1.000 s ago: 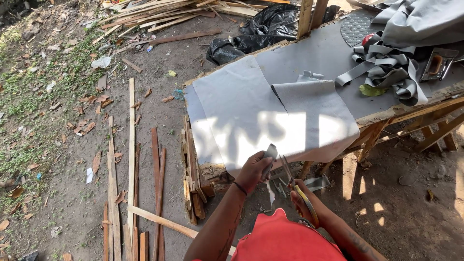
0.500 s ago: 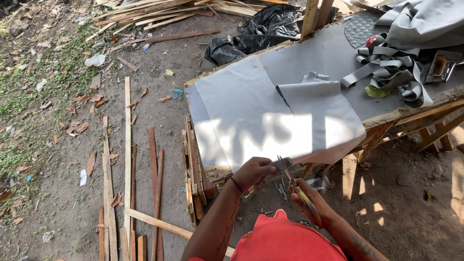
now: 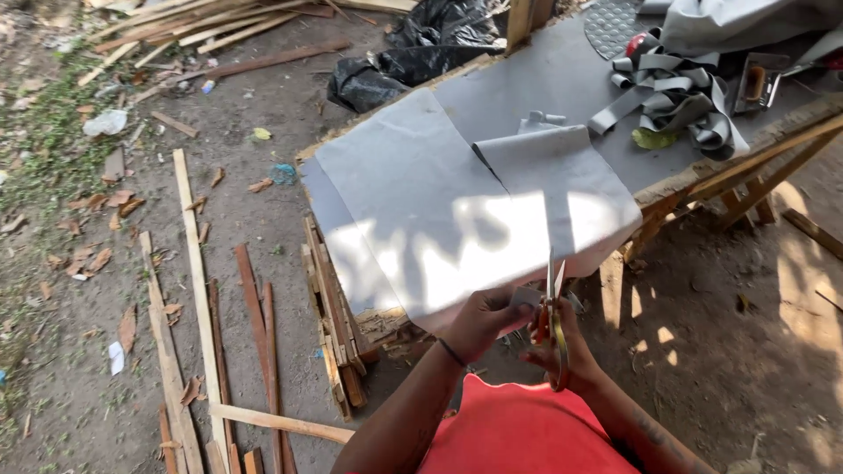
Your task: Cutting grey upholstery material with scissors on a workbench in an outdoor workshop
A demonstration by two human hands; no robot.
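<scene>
A bare dirt ground (image 3: 263, 219) strewn with dry leaves and scraps is seen from above, and a rough wooden workbench (image 3: 755, 145) is set across the upper right of the view. The bench top is covered by a large grey sheet (image 3: 413, 202), whose near edge hangs over the bench side toward the person; a slit is already cut into it from the far side, and a flap (image 3: 553, 175) is folded over beside that slit. A black plastic bag (image 3: 413, 53) is crumpled on the ground just behind the bench. Long wooden slats (image 3: 198, 290) are laid on the dirt to the left, and a stack of shorter boards (image 3: 329, 325) is leaned under the bench edge. A heap of cut grey strips (image 3: 676, 92) is piled on the far right of the bench top. The hanging edge of the sheet is pinched by the left hand (image 3: 483, 320), its fingers closed on the material. A pair of scissors (image 3: 553, 307) is gripped in the right hand (image 3: 562, 351), fingers curled through the handles, with the blades parted and pointed up at the sheet's edge, just beside the left hand.
</scene>
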